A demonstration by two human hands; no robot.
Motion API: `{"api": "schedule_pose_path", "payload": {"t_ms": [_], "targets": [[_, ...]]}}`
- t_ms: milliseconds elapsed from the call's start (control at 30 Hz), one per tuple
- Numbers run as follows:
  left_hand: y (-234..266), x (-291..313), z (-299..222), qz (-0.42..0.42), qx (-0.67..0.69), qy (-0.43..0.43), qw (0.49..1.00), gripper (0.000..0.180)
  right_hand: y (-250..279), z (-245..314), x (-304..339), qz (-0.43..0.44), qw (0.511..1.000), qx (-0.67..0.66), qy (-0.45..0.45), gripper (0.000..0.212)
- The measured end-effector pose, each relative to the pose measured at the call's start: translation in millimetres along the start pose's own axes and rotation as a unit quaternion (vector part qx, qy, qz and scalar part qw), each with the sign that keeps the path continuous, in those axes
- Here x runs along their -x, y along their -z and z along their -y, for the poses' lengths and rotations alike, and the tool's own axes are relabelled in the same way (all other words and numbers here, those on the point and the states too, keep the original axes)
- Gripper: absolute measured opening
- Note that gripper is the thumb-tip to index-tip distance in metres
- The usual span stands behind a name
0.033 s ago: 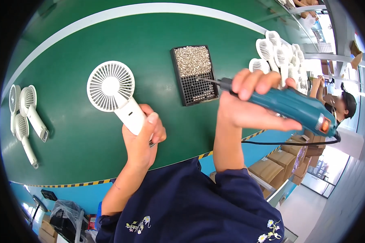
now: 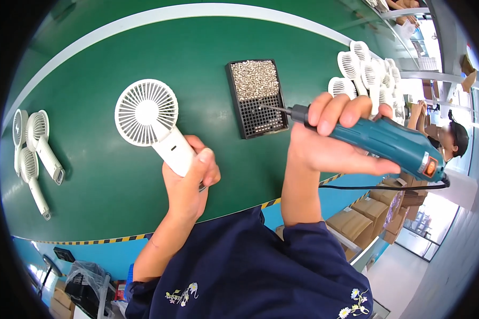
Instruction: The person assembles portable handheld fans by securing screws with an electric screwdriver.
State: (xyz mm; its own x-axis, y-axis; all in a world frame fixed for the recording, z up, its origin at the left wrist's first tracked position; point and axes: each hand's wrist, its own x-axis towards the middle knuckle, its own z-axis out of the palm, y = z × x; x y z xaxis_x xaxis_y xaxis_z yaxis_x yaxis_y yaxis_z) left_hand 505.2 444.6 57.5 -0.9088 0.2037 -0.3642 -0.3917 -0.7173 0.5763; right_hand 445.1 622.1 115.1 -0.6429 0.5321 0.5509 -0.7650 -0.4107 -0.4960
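Observation:
My left hand [image 2: 191,173] is closed round the handle of a white handheld fan [image 2: 147,112], its round grille facing up and tilted to the upper left. In my right hand [image 2: 340,127] is a teal electric screwdriver [image 2: 391,142] with a black collar and a thin bit pointing left. The bit's tip shows over a black screw tray [image 2: 241,122]; whether it touches the tray I cannot tell. Small silvery screws [image 2: 254,80] fill the tray's far part, and a few stand in a row of holes near its front edge.
Several white fans [image 2: 36,127] lie on the green table [image 2: 117,196] at the left. A larger group of white fans [image 2: 371,74] is heaped at the far right. A black cord [image 2: 356,187] trails from the screwdriver. Cardboard boxes [image 2: 351,226] and another person [image 2: 447,135] are to the right.
My right hand and the screwdriver have shifted very slightly to the right. The left hand and its fan have hardly moved.

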Motion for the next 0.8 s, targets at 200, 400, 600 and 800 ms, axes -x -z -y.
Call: {"api": "schedule_pose_path", "payload": {"t_ms": [200,400,600,800], "targets": [[-3.0,-2.4,4.3,-0.019,-0.047,-0.041,0.998,0.024,-10.8,-3.6,11.8,0.02,0.997,0.029,-0.072,0.077],[-7.0,-3.0,4.5,-0.008,-0.072,-0.048,0.996,0.032,-20.2,7.1,26.1,0.06,0.985,-0.047,-0.152,0.082],[1.9,-1.1,6.3,0.014,-0.056,-0.05,0.997,0.028,-17.4,5.9,34.2,0.039,0.973,-0.076,-0.216,0.089],[4.9,-2.4,6.3,0.012,0.02,-0.05,0.998,0.031,-23.7,12.8,38.4,-0.006,0.984,-0.069,-0.166,0.084]]}}
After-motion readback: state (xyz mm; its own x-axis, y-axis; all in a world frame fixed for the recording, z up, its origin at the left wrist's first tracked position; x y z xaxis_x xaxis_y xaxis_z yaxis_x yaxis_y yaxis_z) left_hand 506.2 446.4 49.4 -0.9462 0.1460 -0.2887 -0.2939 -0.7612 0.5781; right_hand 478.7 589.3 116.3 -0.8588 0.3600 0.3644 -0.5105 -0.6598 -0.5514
